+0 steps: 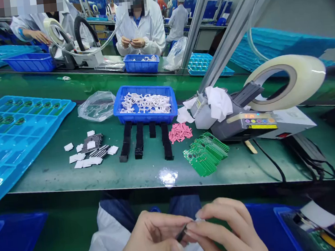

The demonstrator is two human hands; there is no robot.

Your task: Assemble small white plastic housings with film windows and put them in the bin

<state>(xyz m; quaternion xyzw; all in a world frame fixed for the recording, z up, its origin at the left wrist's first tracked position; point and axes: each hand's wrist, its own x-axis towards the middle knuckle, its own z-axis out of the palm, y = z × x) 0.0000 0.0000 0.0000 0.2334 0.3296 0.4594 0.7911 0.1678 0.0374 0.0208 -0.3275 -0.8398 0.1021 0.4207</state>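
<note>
Above my lap, in front of the bench edge, my left hand (156,237) pinches a small dark flat piece (181,233) between thumb and fingers. My right hand (230,226) meets it from the other side, its fingertips closed on the end of the same piece. A pale, clear-looking bit shows at the right fingertips; what it is I cannot tell. On the bench ahead are rows of black pieces (124,143), a heap of pink pieces (180,132), fanned green circuit boards (207,153) and striped and white square pads (92,160).
A blue bin (146,119) holds white plastic frames. A blue tray (38,138) with several boards lies left, beside a clear bag (97,106). At right stand a tape dispenser (244,124) with a large roll (313,72) and a metal post (224,41). Co-workers sit opposite.
</note>
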